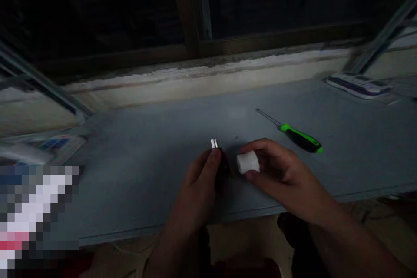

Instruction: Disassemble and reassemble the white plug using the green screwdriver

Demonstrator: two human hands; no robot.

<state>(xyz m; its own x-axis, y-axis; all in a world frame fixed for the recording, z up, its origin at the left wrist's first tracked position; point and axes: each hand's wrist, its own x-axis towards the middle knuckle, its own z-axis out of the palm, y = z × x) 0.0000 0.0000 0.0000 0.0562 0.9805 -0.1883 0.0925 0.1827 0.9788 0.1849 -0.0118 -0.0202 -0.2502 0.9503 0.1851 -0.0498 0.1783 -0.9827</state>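
Note:
My left hand (200,182) is closed around a small dark object (222,166) with shiny metal prongs (214,143) sticking up at its top. My right hand (280,171) pinches a small white cylindrical piece (248,162) between thumb and fingers, right beside the dark object. Both hands hover just over the grey table (137,160), near its front edge. The scene is dim and details of the dark object are hard to see.
A screwdriver (295,134) with a green and black handle lies on the table behind my right hand. A flat printed packet (358,84) lies at the far right. Papers (42,147) lie at the left. A window sill and dark window run along the back.

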